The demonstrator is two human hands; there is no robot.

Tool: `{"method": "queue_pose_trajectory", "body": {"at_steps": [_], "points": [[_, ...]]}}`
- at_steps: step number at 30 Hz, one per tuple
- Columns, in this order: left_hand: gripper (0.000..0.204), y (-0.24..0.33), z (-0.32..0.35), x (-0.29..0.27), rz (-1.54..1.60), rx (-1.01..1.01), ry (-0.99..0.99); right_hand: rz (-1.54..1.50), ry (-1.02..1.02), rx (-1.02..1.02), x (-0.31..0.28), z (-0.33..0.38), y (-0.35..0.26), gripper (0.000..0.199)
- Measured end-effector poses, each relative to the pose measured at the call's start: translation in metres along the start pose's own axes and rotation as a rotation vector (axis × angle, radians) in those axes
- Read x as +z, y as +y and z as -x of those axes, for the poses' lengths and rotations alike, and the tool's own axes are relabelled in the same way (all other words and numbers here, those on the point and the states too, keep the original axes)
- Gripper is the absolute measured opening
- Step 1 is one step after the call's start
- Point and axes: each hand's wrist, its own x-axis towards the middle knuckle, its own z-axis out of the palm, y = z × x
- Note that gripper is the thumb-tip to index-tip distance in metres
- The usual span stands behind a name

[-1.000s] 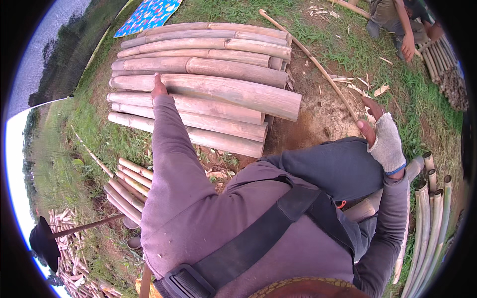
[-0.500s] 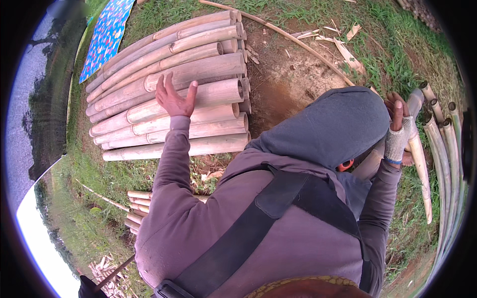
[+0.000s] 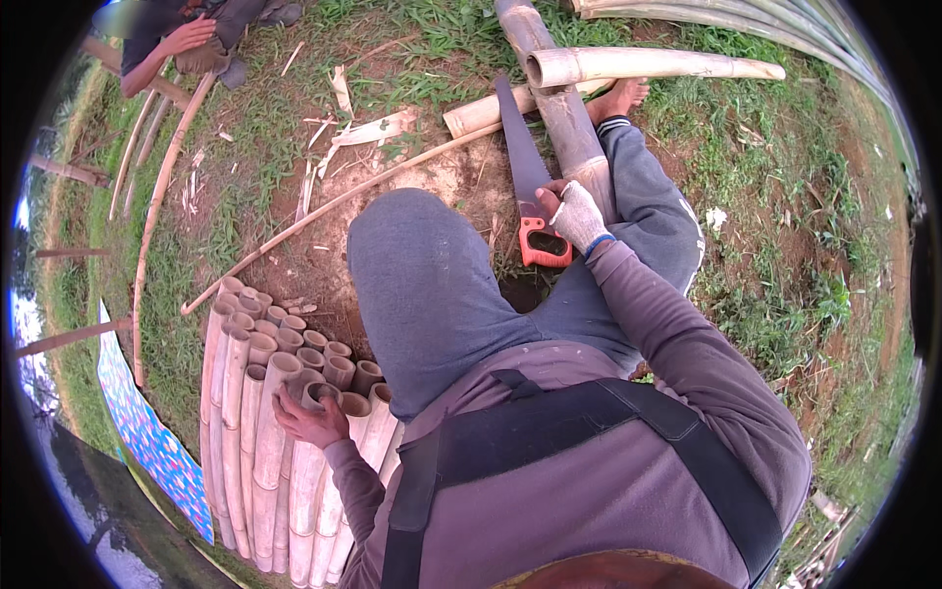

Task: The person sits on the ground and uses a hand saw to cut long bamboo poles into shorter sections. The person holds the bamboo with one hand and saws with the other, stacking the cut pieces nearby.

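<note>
At the stack of cut bamboo poles [image 3: 268,452] on the left, my bare left hand [image 3: 312,420] has its thumb and fingers around the open end of one pole. My right hand [image 3: 577,214], in a pale knitted fingerless glove, is beside a thick bamboo pole [image 3: 574,133] that runs between my legs. Its fingers are curled; what they hold, if anything, is hidden. Just below them lies a handsaw [image 3: 520,147], its orange handle [image 3: 543,259] toward me and its dark blade pointing away.
A cut bamboo length [image 3: 667,65] rests across the thick pole; another piece [image 3: 476,115] lies beneath. A thin bamboo strip [image 3: 343,187] crosses the sawdust. Another person's hand [image 3: 188,37] shows far left. Long green poles [image 3: 726,12] lie far right, a blue patterned sheet [image 3: 152,412] left.
My view has swung to the right. My left hand, spread above the stack before, is now at a pole's end. My right hand is now by the saw, which has come into full view.
</note>
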Motion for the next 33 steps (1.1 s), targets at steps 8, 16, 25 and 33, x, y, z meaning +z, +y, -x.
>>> {"method": "queue_pose_trajectory", "body": {"at_steps": [8,16,25,33], "points": [[0.089,-0.013,-0.016,-0.008,-0.147,-0.042,-0.12,-0.013,0.008,0.008,0.011,-0.001,0.012,0.038],[0.099,0.044,-0.045,-0.013,-0.202,0.178,-0.065,-0.251,-0.041,0.087,-0.014,-0.008,0.006,0.032],[0.058,0.313,-0.22,-0.011,1.28,0.322,-0.765,0.432,0.221,0.036,-0.127,0.002,-0.012,0.046],[0.081,0.54,-0.262,-0.021,0.615,1.174,-0.917,0.704,-0.06,0.43,-0.183,0.023,0.023,0.08]]}}
